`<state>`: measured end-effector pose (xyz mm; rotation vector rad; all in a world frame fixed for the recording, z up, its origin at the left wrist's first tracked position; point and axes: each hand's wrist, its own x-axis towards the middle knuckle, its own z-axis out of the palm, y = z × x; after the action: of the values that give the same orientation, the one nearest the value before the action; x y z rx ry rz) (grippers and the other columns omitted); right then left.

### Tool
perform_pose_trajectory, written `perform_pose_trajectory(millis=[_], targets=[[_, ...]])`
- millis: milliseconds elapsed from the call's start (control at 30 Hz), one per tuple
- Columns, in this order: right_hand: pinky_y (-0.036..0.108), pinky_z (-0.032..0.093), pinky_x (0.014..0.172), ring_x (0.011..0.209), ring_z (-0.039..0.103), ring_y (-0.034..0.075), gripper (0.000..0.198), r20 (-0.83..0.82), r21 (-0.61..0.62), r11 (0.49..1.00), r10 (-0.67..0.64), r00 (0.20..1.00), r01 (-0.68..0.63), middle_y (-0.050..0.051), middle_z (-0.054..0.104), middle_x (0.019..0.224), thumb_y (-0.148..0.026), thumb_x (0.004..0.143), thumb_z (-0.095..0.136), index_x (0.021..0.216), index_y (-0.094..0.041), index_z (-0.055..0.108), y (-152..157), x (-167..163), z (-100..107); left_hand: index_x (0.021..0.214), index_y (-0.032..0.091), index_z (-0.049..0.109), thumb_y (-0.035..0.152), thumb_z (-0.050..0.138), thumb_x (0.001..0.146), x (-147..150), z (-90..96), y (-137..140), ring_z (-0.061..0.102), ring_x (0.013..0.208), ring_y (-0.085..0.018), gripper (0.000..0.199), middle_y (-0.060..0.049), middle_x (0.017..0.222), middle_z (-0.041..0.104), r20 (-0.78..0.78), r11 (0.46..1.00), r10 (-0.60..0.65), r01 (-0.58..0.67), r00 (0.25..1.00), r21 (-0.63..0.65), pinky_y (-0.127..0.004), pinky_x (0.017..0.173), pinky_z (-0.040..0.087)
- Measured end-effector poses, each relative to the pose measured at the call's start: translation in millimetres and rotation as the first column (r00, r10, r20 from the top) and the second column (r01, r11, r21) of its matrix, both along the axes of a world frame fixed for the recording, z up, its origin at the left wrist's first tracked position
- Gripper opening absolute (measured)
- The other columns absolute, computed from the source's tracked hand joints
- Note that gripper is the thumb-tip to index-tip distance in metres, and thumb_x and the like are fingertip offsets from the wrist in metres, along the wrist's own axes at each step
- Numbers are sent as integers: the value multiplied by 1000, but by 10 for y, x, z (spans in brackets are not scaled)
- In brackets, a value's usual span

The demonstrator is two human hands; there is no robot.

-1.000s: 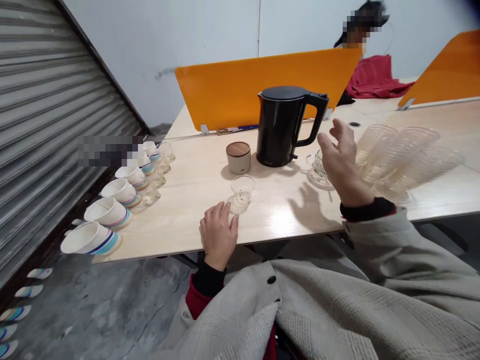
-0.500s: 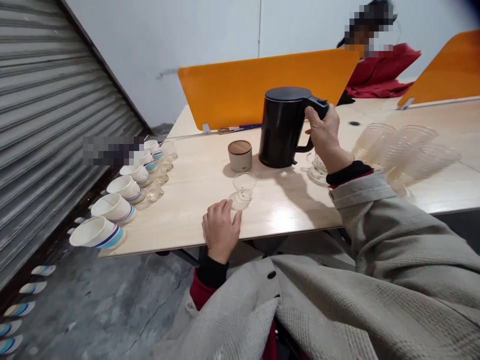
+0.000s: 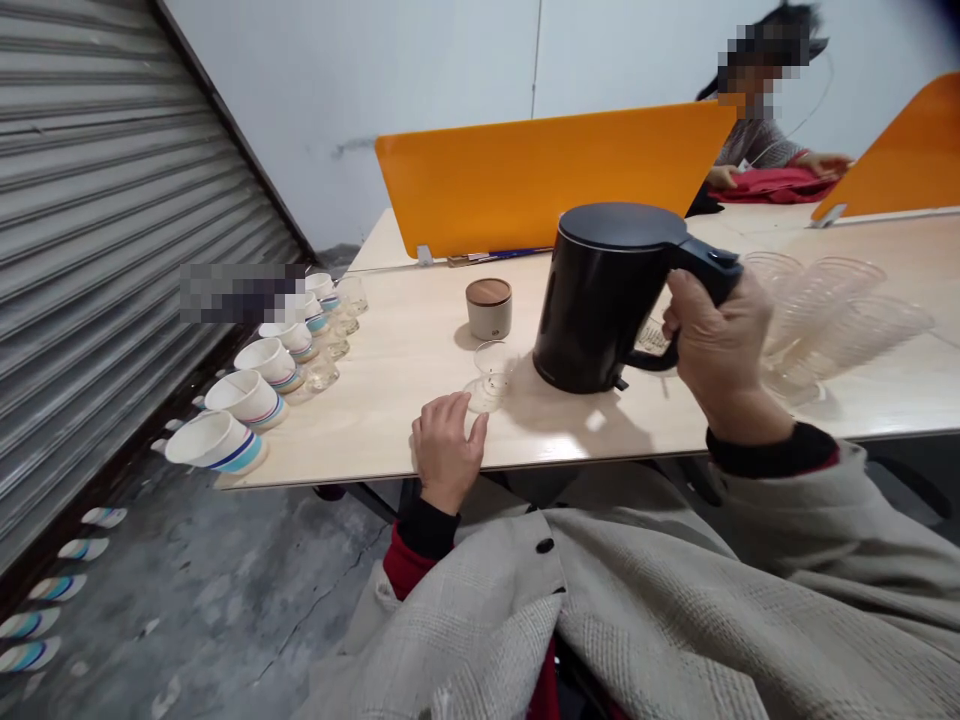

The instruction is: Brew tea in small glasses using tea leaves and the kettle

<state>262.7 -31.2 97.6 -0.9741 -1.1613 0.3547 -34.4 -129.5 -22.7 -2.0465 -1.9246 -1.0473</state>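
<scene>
Kettle, black and cylindrical, gripped in the right hand, seemingly off the pale wooden tabletop, not yet tilted; left hand, holding nothing, at front edge beside small clear cup.

pale table | row of paper cups | lidded canister | clear cup | stacked cups
</scene>
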Motion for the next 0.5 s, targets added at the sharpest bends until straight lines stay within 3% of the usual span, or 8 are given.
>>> perform_pose_trajectory(millis=[100,200,267,367,433,500], targets=[[32,32,39,40,41,12,33,-5,8,1000,16,1000,-16,-7,46,52,-47,80,81,76,-26,55,-354,3,98,128,18,70,39,61,103,102,31,-48,66,124,-31,34,-14,127,76,134,988,-141,131,981,78,-51,109,53],[32,32,38,40,44,13,28,63,-13,1000,15,998,-14,-5,50,52,-39,82,80,73,-25,58,-617,22,237,142,19,62,47,59,104,314,69,-86,64,131,-30,47,-17,139,70,343,937,-337,346,877,35,-50,109,56],[33,32,39,41,45,13,26,133,-37,999,4,991,1,-4,51,53,-38,84,80,74,-25,60,-760,31,346,156,19,48,52,63,102,474,87,-80,63,135,-31,65,-20,153,61,557,867,-407,497,724,-12,-48,102,60],[33,35,41,45,48,14,22,268,-95,993,-36,963,63,-2,55,57,-38,86,79,76,-25,63,-945,31,528,166,23,33,56,70,96,675,127,-28,54,146,-36,86,-21,167,45,785,779,-394,627,478,8,-52,105,59],[32,36,43,49,50,14,24,372,-130,985,-61,926,116,-1,57,60,-37,87,77,74,-24,63,-1043,22,645,166,24,32,58,75,91,769,188,6,53,146,-38,93,-21,167,44,868,715,-384,697,315,63,-55,108,56],[30,36,44,50,50,13,27,462,-143,977,-77,883,161,-1,58,61,-37,90,75,72,-23,61,-1101,12,740,162,23,36,56,80,88,837,273,17,64,133,-36,93,-20,158,52,919,622,-363,774,153,117,-52,105,59]])
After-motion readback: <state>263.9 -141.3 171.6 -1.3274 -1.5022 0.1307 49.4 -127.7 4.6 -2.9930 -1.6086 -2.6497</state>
